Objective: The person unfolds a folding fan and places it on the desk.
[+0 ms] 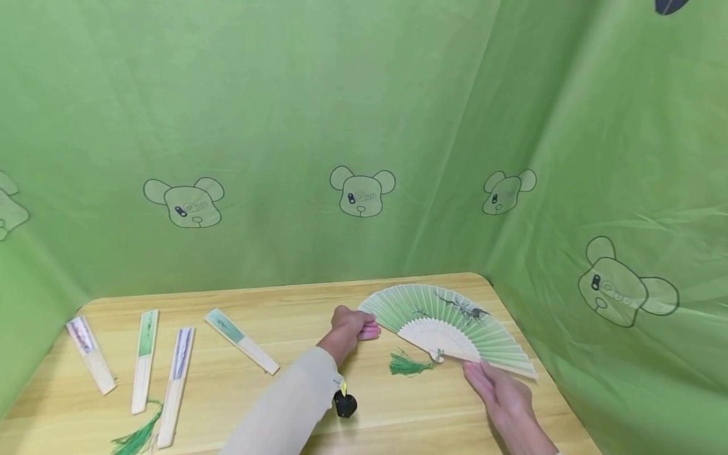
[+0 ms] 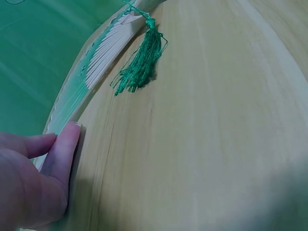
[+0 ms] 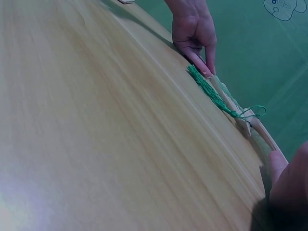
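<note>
A green folding fan (image 1: 438,322) with a dark bird-and-branch print lies spread wide at the right of the table. My left hand (image 1: 349,327) pinches the outer end of its left edge between thumb and fingers, seen closely in the left wrist view. Along the fan's lower right edge, my right hand (image 1: 503,395) grips the guard stick near the ribs. A green tassel (image 1: 409,363) hangs from the pivot and lies to its left. In the right wrist view, the right thumb (image 3: 277,163) rests against the pale stick (image 3: 263,132).
Several closed fans lie on the left of the table, among them a green one (image 1: 146,360), a purple one (image 1: 177,385) and a teal one (image 1: 241,341). A second green tassel (image 1: 136,436) lies near the front. Green printed cloth (image 1: 284,126) surrounds the wooden table (image 1: 318,404).
</note>
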A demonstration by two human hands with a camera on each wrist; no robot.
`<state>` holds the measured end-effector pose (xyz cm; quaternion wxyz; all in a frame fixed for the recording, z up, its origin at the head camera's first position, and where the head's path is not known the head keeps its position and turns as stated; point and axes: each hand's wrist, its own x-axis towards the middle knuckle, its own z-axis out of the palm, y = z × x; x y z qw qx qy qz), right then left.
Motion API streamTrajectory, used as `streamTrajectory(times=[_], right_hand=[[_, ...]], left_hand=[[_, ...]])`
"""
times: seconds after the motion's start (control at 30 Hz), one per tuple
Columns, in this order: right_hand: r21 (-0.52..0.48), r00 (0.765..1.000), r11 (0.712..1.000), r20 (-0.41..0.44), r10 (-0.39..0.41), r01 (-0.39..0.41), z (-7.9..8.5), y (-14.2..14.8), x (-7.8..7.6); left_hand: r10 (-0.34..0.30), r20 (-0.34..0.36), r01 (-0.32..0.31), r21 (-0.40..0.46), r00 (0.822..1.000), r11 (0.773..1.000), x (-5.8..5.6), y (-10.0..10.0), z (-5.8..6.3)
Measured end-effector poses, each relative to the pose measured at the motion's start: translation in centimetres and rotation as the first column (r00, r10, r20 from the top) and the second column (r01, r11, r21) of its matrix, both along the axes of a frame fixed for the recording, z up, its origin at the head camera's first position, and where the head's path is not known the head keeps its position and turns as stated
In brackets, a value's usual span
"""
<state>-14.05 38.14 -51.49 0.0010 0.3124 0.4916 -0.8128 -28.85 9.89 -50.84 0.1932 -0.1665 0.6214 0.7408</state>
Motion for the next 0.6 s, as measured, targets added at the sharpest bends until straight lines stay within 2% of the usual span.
streamTrajectory(times=[0.27,0.43,0.6], right_hand=[[-0.007,1.0,1.0,-0.003,0.004,-0.004,-0.1,0.1,-0.1],[-0.003,1.0,1.0,0.0,0.025,-0.025,-0.1,0.2,0.0],[0.012,1.0,1.0,0.005,0.029,-0.029,-0.1,0.0,0.1]], left_hand=[[-0.005,0.026,0.007,-0.065,1.0,0.998,-0.5,0.4,0.6],[-0.013,0.048,0.018,-0.098,0.999,0.995,-1.2,0.8,-0.1],[-0.02,0.031,0.024,-0.134,0.999,0.991,-1.7,0.9,-0.7]])
